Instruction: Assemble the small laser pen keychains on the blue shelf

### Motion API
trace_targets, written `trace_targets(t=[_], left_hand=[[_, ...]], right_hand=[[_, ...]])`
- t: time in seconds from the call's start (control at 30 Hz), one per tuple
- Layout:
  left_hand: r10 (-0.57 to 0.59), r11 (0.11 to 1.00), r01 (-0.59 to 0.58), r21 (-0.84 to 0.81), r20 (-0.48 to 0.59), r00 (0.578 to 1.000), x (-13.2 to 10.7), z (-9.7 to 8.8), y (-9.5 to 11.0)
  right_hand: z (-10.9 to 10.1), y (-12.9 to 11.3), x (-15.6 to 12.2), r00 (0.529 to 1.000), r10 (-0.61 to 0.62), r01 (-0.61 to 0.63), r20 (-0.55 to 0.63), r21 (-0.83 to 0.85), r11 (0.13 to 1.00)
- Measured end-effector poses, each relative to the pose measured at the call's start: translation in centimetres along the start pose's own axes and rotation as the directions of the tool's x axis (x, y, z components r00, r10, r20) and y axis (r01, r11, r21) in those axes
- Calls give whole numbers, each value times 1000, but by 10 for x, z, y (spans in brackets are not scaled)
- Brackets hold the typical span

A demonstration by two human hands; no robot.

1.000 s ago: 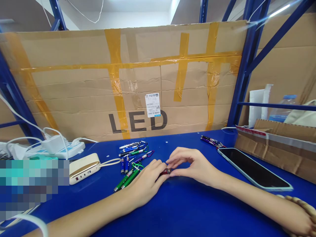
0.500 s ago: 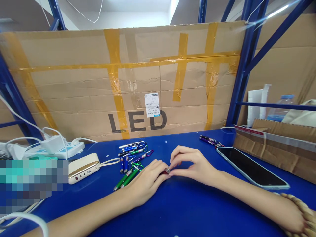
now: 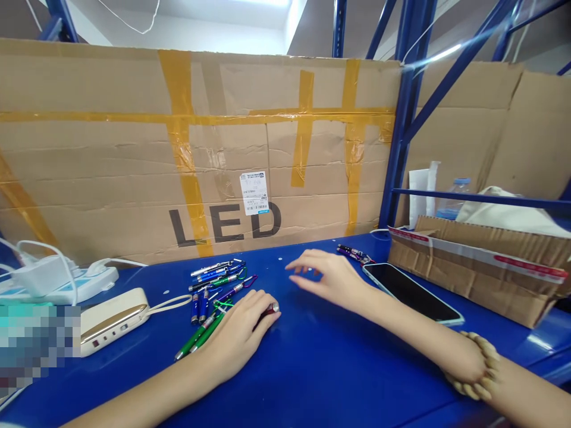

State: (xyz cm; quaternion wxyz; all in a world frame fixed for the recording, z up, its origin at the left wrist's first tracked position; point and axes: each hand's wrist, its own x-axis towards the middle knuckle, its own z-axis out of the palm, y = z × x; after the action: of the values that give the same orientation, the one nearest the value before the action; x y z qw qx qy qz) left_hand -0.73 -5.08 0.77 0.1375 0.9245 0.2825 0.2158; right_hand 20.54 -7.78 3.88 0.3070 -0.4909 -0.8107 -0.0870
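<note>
My left hand (image 3: 250, 318) rests on the blue tabletop, fingers wrapped round a small red penlight (image 3: 273, 308). Only the penlight's silver end and a bit of its red body show; the rest is hidden in the hand. Above the table, to the right, my right hand (image 3: 328, 276) is open with its fingers curved and apart, holding nothing. Close behind the left hand lie several slim metal penlights with clips: green ones (image 3: 196, 337), short blue ones (image 3: 203, 303), a purple one (image 3: 234, 290) and a silver one (image 3: 209, 268).
At the right lie a phone (image 3: 410, 292), dark penlights (image 3: 352, 252) and an open cardboard box (image 3: 473, 273). A cream power bank (image 3: 116, 321) and a white power strip (image 3: 96, 282) with cables are at the left. A large cardboard sheet (image 3: 294, 148) stands along the back.
My right hand has drawn away from the red penlight, rightward, and its fingers have parted. My left hand keeps hold of the penlight. The view has turned to the right.
</note>
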Motion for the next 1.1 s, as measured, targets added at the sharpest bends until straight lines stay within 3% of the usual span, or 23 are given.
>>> trace_targets(t=[0.07, 0.1, 0.13, 0.33, 0.47, 0.6, 0.7, 0.9, 1.1], left_hand=[[-6, 1000, 6, -17, 11, 1000, -1, -1, 1], [-9, 1000, 10, -23, 14, 1000, -1, -1, 1], [-15, 1000, 16, -27, 16, 1000, -1, -1, 2], [-18, 999, 19, -41, 29, 999, -1, -1, 0], [-34, 998, 35, -43, 31, 999, -1, -1, 1], [-34, 998, 36, -46, 35, 999, -1, -1, 2], [-30, 998, 31, -48, 34, 999, -1, -1, 3], [-22, 998, 24, -50, 32, 999, 0, -1, 1], [-26, 998, 28, -49, 41, 999, -1, -1, 0]], right_hand=[[-9, 14, 2, 956, 287, -259, 56, -292, 921], [-14, 24, 2, 883, 465, -399, 63, -420, 815], [-18, 34, 1, 839, 542, -459, 56, -463, 758], [-41, 93, -9, 632, 775, -650, 17, -533, 541], [-48, 107, -13, 563, 826, -701, 31, -511, 497], [-42, 114, -15, 547, 833, -706, 81, -490, 511], [-35, 123, -15, 564, 817, -704, 119, -449, 551], [-28, 131, -14, 669, 709, -650, 220, -288, 703], [-12, 104, -9, 781, 544, -536, 306, -118, 836]])
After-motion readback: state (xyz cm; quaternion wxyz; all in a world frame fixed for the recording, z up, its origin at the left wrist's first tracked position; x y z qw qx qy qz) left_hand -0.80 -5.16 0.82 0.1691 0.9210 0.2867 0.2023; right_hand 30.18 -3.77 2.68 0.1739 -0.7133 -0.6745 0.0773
